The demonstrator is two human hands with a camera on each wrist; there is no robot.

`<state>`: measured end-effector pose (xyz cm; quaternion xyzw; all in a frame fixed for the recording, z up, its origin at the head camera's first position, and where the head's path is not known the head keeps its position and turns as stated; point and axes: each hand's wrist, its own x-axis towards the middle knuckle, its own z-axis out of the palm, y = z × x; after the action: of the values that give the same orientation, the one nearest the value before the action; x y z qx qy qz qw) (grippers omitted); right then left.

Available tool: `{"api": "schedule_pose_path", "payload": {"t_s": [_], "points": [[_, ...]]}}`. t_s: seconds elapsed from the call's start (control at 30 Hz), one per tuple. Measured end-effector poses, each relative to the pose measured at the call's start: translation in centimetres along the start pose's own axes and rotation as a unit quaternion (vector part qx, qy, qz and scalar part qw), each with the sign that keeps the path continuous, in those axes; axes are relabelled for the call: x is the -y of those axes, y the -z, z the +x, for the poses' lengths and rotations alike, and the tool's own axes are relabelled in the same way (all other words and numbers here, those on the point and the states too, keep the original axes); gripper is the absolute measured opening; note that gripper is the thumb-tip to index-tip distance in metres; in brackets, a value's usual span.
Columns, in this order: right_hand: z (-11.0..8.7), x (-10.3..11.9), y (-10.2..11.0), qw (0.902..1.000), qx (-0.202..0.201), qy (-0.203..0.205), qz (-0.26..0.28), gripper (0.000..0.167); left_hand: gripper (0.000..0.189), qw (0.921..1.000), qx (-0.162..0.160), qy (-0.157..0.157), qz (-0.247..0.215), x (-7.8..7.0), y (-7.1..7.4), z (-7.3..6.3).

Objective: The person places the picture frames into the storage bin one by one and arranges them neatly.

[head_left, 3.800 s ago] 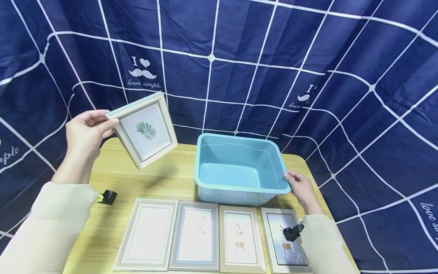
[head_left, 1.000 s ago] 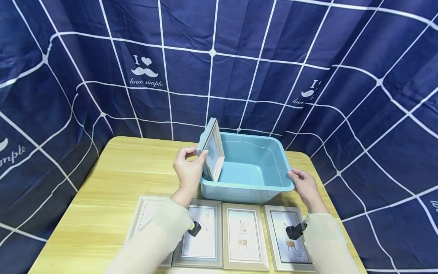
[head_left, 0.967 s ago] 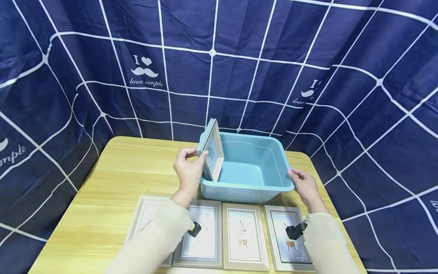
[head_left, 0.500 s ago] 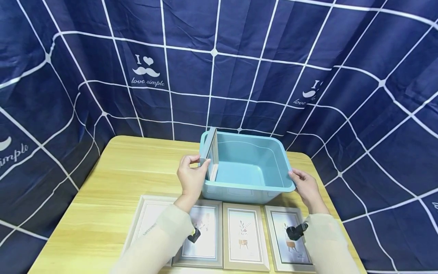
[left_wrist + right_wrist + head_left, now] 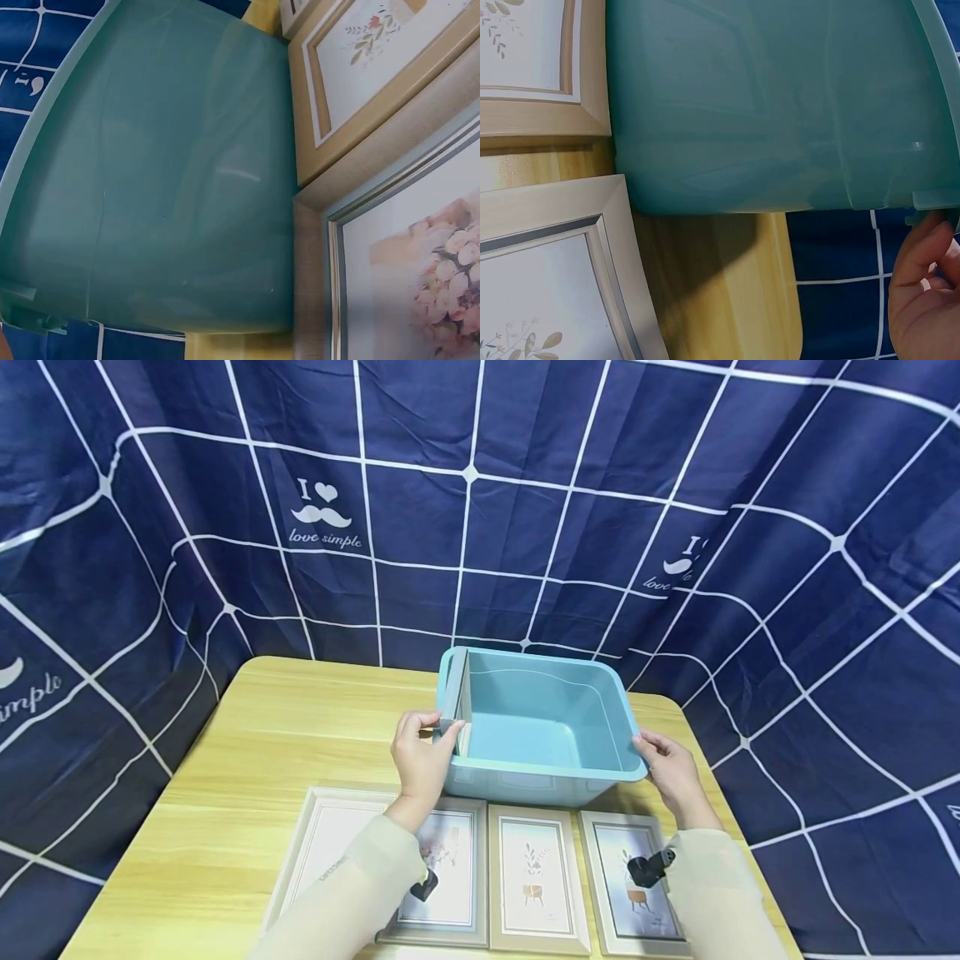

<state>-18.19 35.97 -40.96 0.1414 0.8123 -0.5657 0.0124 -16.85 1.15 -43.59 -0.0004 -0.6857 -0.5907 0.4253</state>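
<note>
Light-coloured rectangular picture frame point(image 5: 455, 687) is on edge inside the light-blue plastic tub point(image 5: 525, 787), along the tub's left wall; contact with the wall can't be judged. Left hand point(image 5: 422, 762) pinches its near upper corner, thumb inside the tub. Right hand point(image 5: 672, 777) grips the tub rim near its front right corner. Hands well apart. Tub sits by the far edge of the yellow wood-grain table point(image 5: 322, 718), nearer the right edge. Four framed prints point(image 5: 532, 878) lie in a row before it, left sleeve point(image 5: 367, 885) over the leftmost two.
</note>
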Motion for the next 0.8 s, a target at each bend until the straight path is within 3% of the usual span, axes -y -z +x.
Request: {"api": "schedule_pose_path", "payload": {"t_s": [0.17,0.43,0.8], "points": [[-0.1,0.1,0.0,1.0000,0.003,0.000,0.008,0.060,0.032,0.9997,-0.010,-0.005,0.023,0.1,-0.1,-0.5],[-0.2,0.3,0.0,0.9999,0.003,-0.004,0.012,0.059,0.032,0.9992,-0.033,0.007,0.022,0.1,-0.4,-1.3],[-0.2,0.3,-0.1,1.0000,0.003,0.001,0.006,0.057,0.032,0.9966,-0.045,0.052,0.044,-0.1,-0.6,-2.1]]}}
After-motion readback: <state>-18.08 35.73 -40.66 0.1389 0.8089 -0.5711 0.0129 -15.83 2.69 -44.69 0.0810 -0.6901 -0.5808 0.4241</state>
